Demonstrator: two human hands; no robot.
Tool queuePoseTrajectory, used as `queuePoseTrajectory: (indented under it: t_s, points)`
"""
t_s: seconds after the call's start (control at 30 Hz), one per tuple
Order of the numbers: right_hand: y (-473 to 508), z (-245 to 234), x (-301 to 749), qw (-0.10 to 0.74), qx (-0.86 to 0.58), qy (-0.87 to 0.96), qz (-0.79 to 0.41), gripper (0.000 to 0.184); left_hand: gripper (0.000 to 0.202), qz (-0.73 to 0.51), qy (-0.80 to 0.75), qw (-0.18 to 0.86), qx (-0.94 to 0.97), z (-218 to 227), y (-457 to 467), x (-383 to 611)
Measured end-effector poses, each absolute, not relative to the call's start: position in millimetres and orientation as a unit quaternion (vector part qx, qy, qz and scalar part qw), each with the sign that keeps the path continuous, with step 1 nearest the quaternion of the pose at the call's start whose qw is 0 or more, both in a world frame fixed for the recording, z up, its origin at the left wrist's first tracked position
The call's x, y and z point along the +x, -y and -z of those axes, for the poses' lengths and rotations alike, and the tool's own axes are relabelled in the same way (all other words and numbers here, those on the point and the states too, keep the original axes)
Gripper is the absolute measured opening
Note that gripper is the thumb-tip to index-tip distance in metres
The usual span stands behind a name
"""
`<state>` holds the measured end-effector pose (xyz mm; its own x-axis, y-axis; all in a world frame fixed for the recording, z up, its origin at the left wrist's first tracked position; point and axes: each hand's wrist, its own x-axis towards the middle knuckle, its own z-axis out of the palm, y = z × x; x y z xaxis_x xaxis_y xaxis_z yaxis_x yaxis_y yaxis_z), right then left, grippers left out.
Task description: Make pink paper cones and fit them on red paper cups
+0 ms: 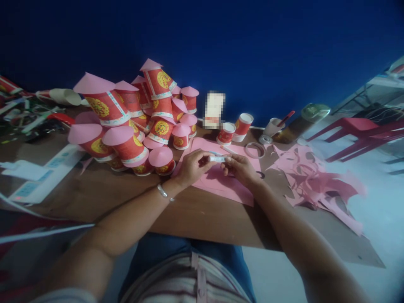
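Note:
My left hand (193,166) and my right hand (242,169) meet over the pink paper (208,184) on the brown table. Between them they grip the ends of a small white tube (218,159) with faint print, held level; its exact kind is too small to tell. Fingers of both hands are closed around it. A dark loop, perhaps a scissors handle (260,174), shows beside my right wrist. Just behind the hands, a roll of tape (246,150) lies at the paper's far edge.
Many red paper cups with pink cone tops (124,143) are stacked at left. Two red cups (243,125) stand behind. Pink paper scraps (318,181) heap at right, near a bottle (298,124). A power strip (47,172) lies at far left; a red stool (356,126) stands beyond.

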<state>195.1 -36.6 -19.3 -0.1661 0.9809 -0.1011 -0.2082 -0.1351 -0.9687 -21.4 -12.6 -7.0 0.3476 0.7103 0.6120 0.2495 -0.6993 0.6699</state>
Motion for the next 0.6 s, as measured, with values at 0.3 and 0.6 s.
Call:
queuePoseTrajectory:
  t_s: [0.3,0.6]
  points:
    - [38.0,23.2,194.0,0.449,-0.440,0.444,-0.638,0.052,0.009,-0.484,-0.271,0.190,0.810,7.7,16.3,-20.9]
    - [39.2,20.9,197.0,0.415,-0.447,0.471,-0.638,0.059,0.008,-0.486,-0.249,0.189,0.816,9.0,17.4,-19.3]
